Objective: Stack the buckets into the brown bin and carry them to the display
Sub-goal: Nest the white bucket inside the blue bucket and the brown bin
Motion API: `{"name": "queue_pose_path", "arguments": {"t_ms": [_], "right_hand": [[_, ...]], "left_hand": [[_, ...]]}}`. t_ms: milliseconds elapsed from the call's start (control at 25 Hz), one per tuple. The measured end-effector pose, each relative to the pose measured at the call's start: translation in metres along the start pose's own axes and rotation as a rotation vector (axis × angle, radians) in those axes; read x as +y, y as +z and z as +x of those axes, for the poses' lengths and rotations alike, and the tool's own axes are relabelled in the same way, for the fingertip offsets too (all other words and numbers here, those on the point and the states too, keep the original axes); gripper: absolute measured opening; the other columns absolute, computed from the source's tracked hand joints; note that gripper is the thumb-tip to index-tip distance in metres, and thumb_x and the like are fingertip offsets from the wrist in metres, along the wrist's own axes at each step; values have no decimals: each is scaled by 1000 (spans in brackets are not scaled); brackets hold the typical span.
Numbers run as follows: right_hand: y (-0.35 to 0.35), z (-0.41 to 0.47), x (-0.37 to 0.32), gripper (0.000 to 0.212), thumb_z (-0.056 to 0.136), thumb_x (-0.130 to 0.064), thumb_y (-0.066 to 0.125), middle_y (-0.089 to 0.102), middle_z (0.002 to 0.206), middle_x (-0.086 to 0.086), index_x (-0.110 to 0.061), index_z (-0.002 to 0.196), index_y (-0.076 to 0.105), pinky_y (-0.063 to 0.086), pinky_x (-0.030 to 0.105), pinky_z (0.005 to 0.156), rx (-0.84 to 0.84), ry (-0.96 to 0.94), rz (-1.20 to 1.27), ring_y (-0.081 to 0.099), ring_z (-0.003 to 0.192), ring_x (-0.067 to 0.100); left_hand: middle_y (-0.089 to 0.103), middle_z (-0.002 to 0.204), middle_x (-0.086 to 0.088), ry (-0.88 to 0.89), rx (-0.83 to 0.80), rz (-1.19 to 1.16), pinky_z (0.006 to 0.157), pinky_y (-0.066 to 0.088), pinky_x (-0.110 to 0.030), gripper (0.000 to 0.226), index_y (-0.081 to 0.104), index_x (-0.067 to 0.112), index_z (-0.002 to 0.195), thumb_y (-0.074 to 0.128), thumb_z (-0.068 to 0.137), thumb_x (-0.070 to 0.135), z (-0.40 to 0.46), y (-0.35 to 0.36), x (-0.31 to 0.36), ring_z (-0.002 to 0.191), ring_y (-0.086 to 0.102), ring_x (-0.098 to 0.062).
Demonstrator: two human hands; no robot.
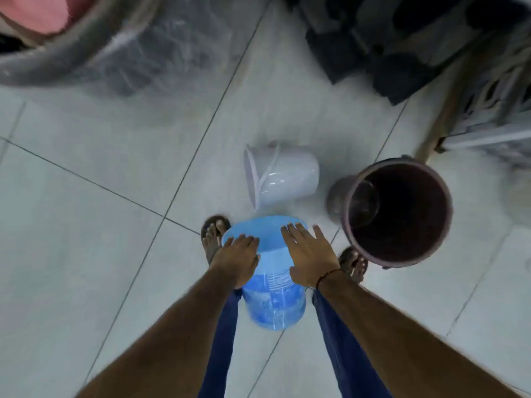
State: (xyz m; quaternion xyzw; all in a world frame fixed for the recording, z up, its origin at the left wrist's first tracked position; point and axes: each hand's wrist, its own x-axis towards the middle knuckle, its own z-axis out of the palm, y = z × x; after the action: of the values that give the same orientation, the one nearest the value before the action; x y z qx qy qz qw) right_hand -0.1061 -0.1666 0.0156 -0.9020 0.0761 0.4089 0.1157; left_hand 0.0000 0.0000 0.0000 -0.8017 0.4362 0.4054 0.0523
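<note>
A blue bucket (273,300) hangs tilted between my legs, its mouth turned away from me. My left hand (237,258) grips its left side and my right hand (309,254) lies flat on its right side near the rim. A white bucket (283,175) lies on its side on the tiled floor just beyond, mouth to the left. The brown bin (399,214) stands upright to the right, open at the top, with a clear round thing inside against its left wall.
My sandalled feet (214,234) stand on either side of the blue bucket. A plastic-wrapped grey tub (94,50) fills the top left. Dark stacked goods (388,47) and a wooden stick (448,110) crowd the top right. Pale floor tiles (86,225) spread to the left.
</note>
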Motion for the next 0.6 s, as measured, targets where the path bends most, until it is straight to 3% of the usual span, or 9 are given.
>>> {"name": "queue_pose_path", "arguments": {"t_ms": [120, 240, 400, 600], "right_hand": [[35, 33, -6, 58, 94, -23, 56, 42, 154, 11, -14, 149, 40, 21, 49, 119, -63, -88, -42, 35, 145, 29], [29, 18, -8, 30, 90, -15, 58, 66, 121, 9, -19, 119, 66, 47, 38, 91, -101, -44, 113, 63, 113, 33], [8, -59, -7, 24, 86, -5, 60, 69, 106, 8, -17, 104, 70, 52, 38, 81, -166, -65, 45, 68, 99, 33], [55, -108, 10, 20, 89, -3, 59, 66, 104, 7, -15, 102, 69, 44, 39, 94, -158, -214, -233, 60, 103, 29]], "left_hand": [[59, 131, -9, 16, -55, 8, 104, 37, -41, 36, 47, 13, 137, 38, 104, 24, 10, 39, -6, 125, 53, -30], [66, 114, -7, 65, -58, -22, 88, 47, -42, 22, 56, 14, 119, 42, 101, 18, -14, 36, 6, 107, 61, -29], [69, 104, -7, 117, -27, -43, 77, 48, -39, 17, 60, 13, 108, 50, 96, 18, -78, 22, 60, 97, 63, -28], [67, 96, -8, 117, -109, 60, 71, 44, -38, 22, 59, 10, 106, 55, 86, 3, -96, 76, 134, 90, 61, -27]]}}
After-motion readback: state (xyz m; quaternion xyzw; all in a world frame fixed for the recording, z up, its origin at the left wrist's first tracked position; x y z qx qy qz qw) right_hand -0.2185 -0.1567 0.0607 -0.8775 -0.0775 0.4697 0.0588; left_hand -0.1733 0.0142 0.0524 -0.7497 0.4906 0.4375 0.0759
